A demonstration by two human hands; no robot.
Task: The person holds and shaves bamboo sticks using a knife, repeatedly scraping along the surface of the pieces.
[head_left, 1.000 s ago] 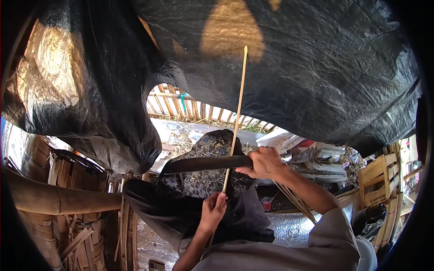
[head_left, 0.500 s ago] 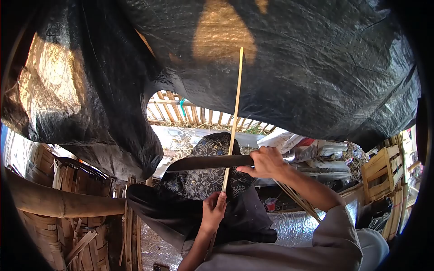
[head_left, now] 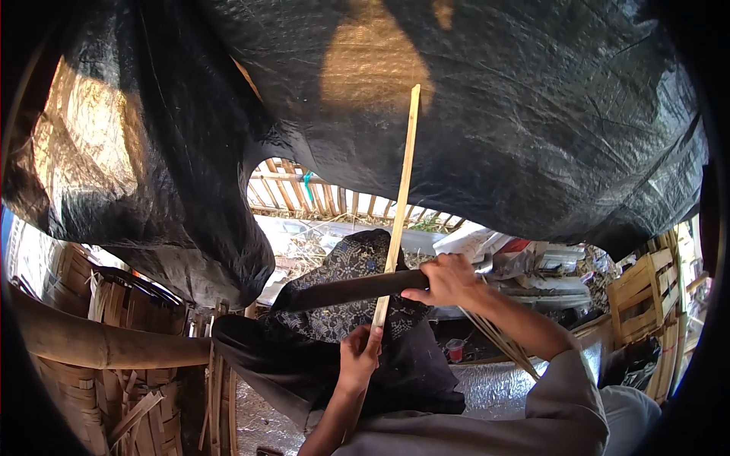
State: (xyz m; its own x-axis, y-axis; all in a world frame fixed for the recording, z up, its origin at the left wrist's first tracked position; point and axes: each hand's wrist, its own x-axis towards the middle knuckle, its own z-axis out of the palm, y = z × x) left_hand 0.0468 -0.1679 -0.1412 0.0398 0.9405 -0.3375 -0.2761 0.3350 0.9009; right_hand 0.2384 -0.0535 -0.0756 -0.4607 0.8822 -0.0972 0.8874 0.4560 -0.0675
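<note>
A long pale bamboo strip (head_left: 404,182) slants upward from my lap, its far end in front of the dark tarp. My left hand (head_left: 360,354) is closed around its lower part, the thumb along the strip. In my right hand (head_left: 447,280) is the handle of a broad-bladed machete (head_left: 353,290). Its dark blade points left and crosses the strip a little above my left hand; whether it cuts in cannot be seen. Beneath the blade, a patterned dark cloth (head_left: 334,262) covers my knee.
A black tarp (head_left: 525,114) hangs low across the front. At left, a thick bamboo pole (head_left: 114,334) juts in above woven baskets (head_left: 68,387). Thin bamboo strips (head_left: 502,342) lie under my right forearm, near a red cup (head_left: 455,349). A slatted wooden crate (head_left: 645,292) stands at right.
The machete blade has tilted, its tip lower and its flat turned more toward me. The bamboo strip has rotated to show a wider face, its far end slightly further right.
</note>
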